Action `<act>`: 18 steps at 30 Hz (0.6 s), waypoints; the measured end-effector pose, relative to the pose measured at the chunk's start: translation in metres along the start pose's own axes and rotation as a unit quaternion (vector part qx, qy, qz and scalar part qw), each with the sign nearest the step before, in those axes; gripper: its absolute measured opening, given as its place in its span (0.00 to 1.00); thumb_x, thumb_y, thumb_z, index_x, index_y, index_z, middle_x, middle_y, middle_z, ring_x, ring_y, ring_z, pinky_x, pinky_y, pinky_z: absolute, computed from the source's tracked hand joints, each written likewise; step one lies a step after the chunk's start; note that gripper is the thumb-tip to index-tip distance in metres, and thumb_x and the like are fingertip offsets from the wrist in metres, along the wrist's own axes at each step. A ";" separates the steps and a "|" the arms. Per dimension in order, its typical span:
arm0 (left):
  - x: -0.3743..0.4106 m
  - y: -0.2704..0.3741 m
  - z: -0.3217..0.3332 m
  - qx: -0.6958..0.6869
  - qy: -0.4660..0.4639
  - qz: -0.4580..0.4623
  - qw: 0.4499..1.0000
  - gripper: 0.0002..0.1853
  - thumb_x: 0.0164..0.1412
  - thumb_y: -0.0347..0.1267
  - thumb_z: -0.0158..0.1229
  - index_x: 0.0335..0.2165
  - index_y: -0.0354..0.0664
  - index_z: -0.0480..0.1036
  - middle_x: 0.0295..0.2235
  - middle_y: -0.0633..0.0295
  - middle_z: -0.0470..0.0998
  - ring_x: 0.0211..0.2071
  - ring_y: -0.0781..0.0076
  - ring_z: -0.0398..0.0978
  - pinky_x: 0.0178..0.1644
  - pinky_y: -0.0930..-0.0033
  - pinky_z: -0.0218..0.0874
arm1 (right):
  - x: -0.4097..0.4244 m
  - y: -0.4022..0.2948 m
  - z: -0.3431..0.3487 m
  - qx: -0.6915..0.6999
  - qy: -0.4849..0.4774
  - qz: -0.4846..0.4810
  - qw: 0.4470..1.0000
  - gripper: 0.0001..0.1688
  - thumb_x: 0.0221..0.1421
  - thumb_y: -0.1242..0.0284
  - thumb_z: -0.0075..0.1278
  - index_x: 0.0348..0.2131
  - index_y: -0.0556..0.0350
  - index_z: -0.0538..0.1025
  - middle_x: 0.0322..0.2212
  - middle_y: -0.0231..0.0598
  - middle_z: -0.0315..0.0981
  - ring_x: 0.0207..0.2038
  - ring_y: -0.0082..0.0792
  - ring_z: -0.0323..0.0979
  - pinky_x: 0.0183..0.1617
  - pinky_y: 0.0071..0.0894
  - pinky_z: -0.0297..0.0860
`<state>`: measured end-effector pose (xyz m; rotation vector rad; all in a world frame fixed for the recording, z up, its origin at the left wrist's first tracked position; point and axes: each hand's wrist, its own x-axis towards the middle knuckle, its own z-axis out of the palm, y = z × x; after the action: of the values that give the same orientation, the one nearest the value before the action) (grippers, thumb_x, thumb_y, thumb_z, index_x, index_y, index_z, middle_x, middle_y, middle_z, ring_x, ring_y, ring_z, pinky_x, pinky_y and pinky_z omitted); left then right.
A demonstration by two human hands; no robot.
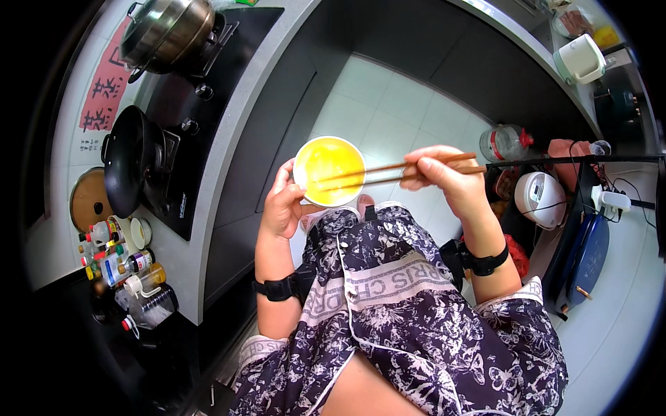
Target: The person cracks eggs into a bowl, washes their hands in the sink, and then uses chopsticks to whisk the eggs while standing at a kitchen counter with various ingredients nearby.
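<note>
My left hand grips the near left side of a white bowl, thumb at the rim. Bright yellow beaten egg with some foam lies in the bowl. In my right hand is a pair of brown wooden chopsticks, held between thumb and fingers. Their tips reach into the egg, and their thick ends stick out past my hand to the right. The bowl is held in the air above the tiled floor, in front of my body.
On the left, a black wok and a steel steamer pot stand on the gas hob. Several bottles crowd the counter near a glass lid. A rice cooker sits on the right-hand shelf, near a large plastic bottle.
</note>
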<state>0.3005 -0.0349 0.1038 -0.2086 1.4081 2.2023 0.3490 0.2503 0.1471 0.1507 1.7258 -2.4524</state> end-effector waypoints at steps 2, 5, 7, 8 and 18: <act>-0.001 0.001 0.000 -0.003 -0.006 -0.004 1.000 0.32 0.48 0.28 0.50 0.53 0.33 0.51 0.46 0.44 0.66 0.45 0.53 0.73 0.41 0.53 0.72 | 0.004 0.003 0.000 -0.022 0.054 -0.043 0.997 0.12 0.56 0.75 0.49 0.37 0.68 0.75 0.28 0.45 0.77 0.30 0.31 0.77 0.36 0.23 0.74; 0.002 0.003 0.002 0.013 0.000 0.007 1.000 0.33 0.47 0.29 0.51 0.53 0.33 0.52 0.46 0.43 0.67 0.45 0.51 0.73 0.42 0.52 0.71 | -0.002 0.003 0.002 -0.045 -0.002 0.007 0.999 0.12 0.57 0.75 0.48 0.37 0.68 0.75 0.29 0.45 0.77 0.30 0.30 0.77 0.36 0.24 0.74; 0.001 0.002 0.003 0.017 0.002 0.008 1.000 0.33 0.47 0.29 0.52 0.53 0.34 0.53 0.47 0.44 0.68 0.45 0.51 0.73 0.42 0.51 0.71 | -0.002 -0.001 -0.002 0.006 0.005 -0.019 1.000 0.12 0.56 0.76 0.49 0.38 0.68 0.75 0.29 0.45 0.77 0.30 0.30 0.76 0.36 0.23 0.73; 0.000 0.003 0.003 0.012 0.000 0.006 1.000 0.33 0.47 0.29 0.52 0.53 0.34 0.53 0.47 0.44 0.68 0.45 0.51 0.73 0.42 0.52 0.71 | 0.000 0.001 -0.001 -0.009 0.047 -0.049 0.998 0.11 0.56 0.77 0.48 0.38 0.68 0.75 0.29 0.45 0.77 0.30 0.30 0.76 0.36 0.23 0.73; 0.000 0.004 0.003 0.019 0.008 -0.011 1.000 0.32 0.47 0.29 0.51 0.52 0.37 0.53 0.44 0.46 0.68 0.42 0.54 0.74 0.41 0.53 0.72 | -0.003 0.006 -0.003 -0.027 0.013 0.003 1.000 0.12 0.57 0.76 0.47 0.39 0.68 0.75 0.29 0.45 0.76 0.31 0.32 0.77 0.38 0.25 0.74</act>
<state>0.2990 -0.0333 0.1082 -0.2268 1.4483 2.1594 0.3532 0.2511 0.1411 0.1818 1.7969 -2.4081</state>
